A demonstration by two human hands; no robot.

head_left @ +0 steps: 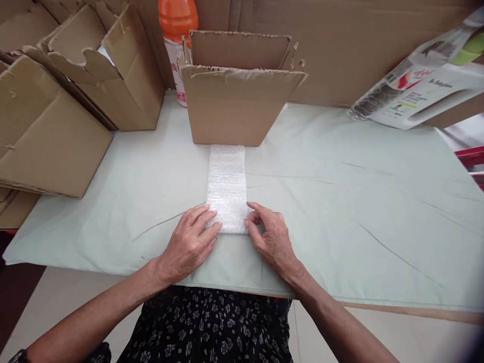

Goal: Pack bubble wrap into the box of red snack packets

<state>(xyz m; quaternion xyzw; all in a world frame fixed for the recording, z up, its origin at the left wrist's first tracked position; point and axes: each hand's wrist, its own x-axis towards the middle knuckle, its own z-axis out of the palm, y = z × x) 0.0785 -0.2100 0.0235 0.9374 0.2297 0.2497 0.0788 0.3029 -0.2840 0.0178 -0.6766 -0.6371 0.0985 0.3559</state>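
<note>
A strip of clear bubble wrap (227, 186) lies flat on the cloth, its far end against the foot of an open cardboard box (234, 111). At the strip's near left corner, my left hand (191, 242) rests with its fingers spread, fingertips on the wrap and its edge. Across from it, my right hand (272, 237) touches the right edge with thumb and index fingertip, which stand apart. The other fingers of that hand are curled under and partly hidden. Neither hand grips the strip.
A pale green cloth (321, 227) covers the table. More open cardboard boxes (49, 136) crowd the left side. Behind the middle box stands an orange-topped bottle (177, 22). A white jug (419, 96) and a clear plastic bottle (370, 98) stand at the back right.
</note>
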